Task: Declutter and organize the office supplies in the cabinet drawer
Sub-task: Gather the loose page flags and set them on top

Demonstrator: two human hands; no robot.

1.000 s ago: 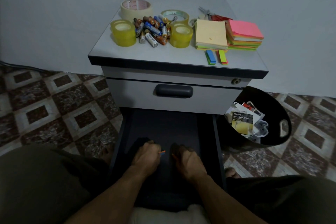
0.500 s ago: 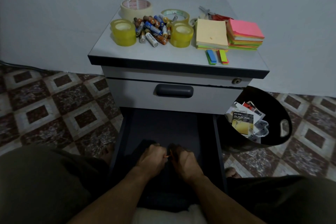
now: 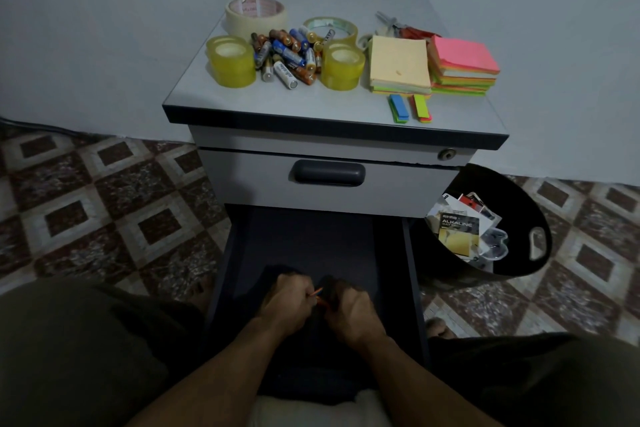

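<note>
In the open drawer [image 3: 311,239], our left hand [image 3: 289,302] and right hand [image 3: 351,314] meet, both curled, pinching thin orange pieces [image 3: 320,296] — too small to identify. We should align them before lifting out.

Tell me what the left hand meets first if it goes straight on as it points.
Probably the small orange item the left hand pinches, then the right hand just beyond; depth in the dark drawer is unclear.

Pale wall [image 3: 104,28], patterned tile floor [image 3: 104,211] (dim light).
</note>
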